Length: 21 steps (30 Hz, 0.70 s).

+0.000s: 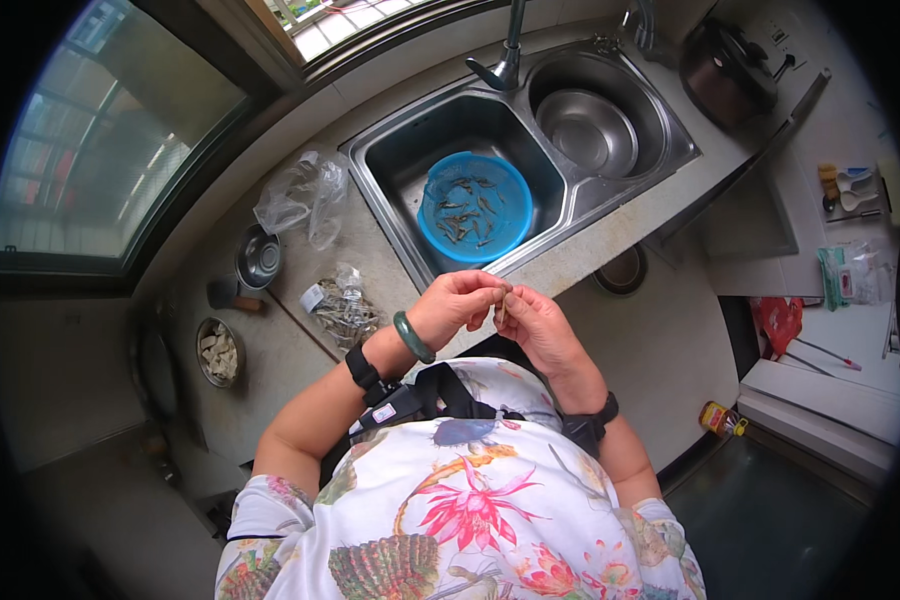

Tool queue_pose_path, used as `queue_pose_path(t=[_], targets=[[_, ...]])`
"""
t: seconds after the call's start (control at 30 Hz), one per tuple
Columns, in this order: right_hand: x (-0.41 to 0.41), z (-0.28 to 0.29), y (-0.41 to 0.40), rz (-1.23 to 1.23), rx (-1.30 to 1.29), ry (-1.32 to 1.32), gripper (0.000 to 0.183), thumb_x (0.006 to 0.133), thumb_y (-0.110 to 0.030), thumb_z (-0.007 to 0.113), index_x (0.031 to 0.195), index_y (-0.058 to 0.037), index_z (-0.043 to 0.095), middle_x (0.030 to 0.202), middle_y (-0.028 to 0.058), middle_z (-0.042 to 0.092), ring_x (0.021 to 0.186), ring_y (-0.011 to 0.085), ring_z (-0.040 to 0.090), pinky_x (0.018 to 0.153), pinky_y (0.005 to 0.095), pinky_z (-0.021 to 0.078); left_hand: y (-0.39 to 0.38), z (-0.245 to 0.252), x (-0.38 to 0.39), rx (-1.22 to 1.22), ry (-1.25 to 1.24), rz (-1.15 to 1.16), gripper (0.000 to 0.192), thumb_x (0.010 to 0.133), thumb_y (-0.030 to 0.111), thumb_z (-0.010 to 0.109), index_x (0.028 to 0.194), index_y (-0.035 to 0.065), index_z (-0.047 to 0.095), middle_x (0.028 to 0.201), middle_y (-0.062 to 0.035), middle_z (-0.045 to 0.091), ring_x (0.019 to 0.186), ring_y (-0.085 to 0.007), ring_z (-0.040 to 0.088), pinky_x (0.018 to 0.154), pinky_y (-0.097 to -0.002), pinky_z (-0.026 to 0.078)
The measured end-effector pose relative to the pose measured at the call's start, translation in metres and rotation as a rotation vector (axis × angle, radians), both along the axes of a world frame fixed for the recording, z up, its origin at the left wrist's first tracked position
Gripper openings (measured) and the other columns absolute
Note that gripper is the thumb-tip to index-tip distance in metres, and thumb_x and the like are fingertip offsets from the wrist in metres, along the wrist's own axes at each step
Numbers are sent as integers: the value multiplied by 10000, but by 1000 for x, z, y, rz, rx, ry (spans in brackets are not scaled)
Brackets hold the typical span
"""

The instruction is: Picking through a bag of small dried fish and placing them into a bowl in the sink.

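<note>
At the counter's front edge, my left hand and my right hand meet, fingertips pinching a small brownish fish between them. Fingers cover most of it, so its exact shape is hard to tell. Just beyond my hands, a blue plastic basin with a broken rim sits in the rectangular steel sink. Several small fish lie scattered in the basin. Left of my hands, a clear plastic bag of similar small greyish pieces rests on the counter.
Crumpled clear bags lie beside the sink. Further left are a metal bowl, a cleaver and a bowl of pale chunks. A steel basin fills the round sink under the faucet. A dark cooker stands right.
</note>
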State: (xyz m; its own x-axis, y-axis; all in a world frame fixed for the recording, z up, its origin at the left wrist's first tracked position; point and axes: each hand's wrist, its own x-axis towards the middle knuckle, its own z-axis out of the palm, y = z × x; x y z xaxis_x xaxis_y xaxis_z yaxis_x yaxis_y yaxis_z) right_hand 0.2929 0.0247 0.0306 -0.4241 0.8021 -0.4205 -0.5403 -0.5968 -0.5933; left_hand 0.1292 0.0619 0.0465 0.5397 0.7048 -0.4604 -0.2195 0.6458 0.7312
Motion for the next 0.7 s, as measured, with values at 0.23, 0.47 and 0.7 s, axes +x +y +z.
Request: queue_pose_path(t=[0.23,0.47,0.7], targets=[[4,0,-14,-92,124,-113,157,866,-212,511,851,-59,542,736,-16,529,681,54,489,657,186,409,-6,3,13,-11,-22,-39,94,816,118,565,868,41,578,636,24,501,482,-44,399,428,-177,317],[3,-3,-23,-133,237,-337,212,867,-216,513,897,-11,559,724,-3,546,667,59,492,651,189,413,-16,-1,20,105,124,0,79,811,104,554,854,41,574,652,16,521,470,-35,391,411,-169,307],[7,20,-24,-107,363,-593,213,879,-183,487,916,10,567,730,2,556,698,56,511,651,194,429,-12,-2,10,-214,-243,-8,112,830,128,541,899,45,571,622,35,473,459,-35,340,424,-166,285]])
